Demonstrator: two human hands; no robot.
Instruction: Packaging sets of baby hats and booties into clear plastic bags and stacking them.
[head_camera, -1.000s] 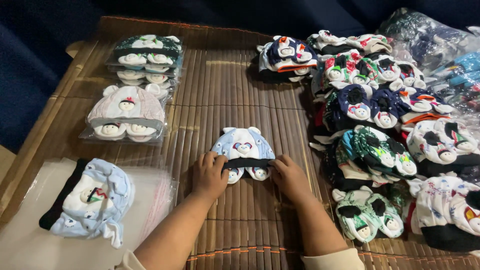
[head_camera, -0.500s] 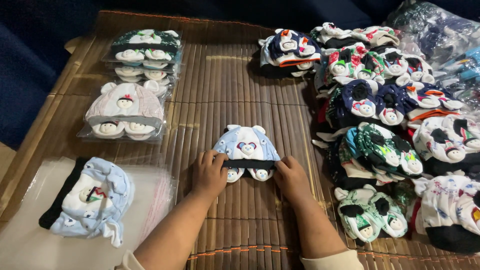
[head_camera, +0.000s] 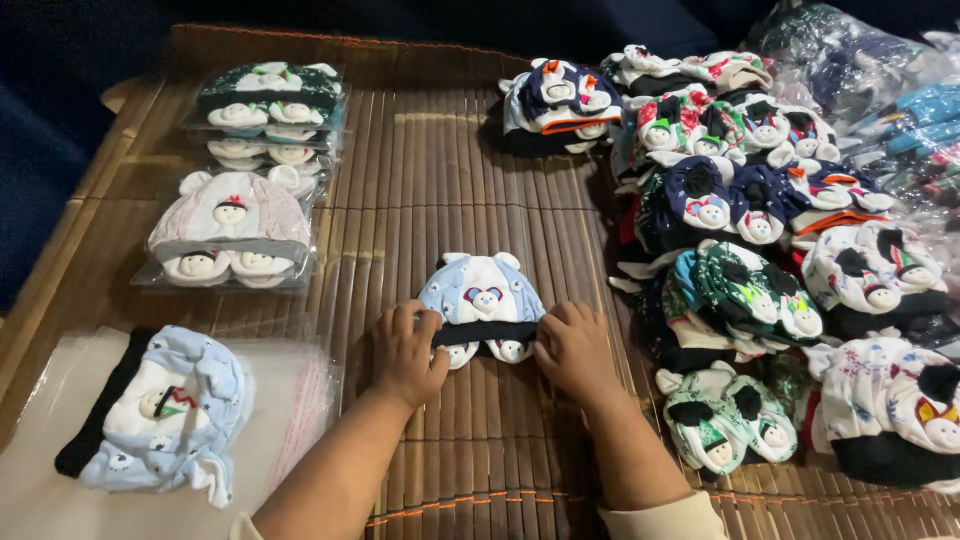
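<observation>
My left hand (head_camera: 405, 350) and right hand (head_camera: 572, 348) rest on ends of black band of pale blue baby cap (head_camera: 481, 298) — fingers curled, pressing it down at middle of slatted bench (head_camera: 440, 160). Bagged caps (head_camera: 235, 235) sit left, loose cap pile (head_camera: 740, 230) right, clear bags (head_camera: 290, 385) near left.

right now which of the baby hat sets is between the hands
The light blue hat set with a bear face, alone mid-mat, left hand and right hand at its black band; the others lie bagged or piled aside.
</observation>
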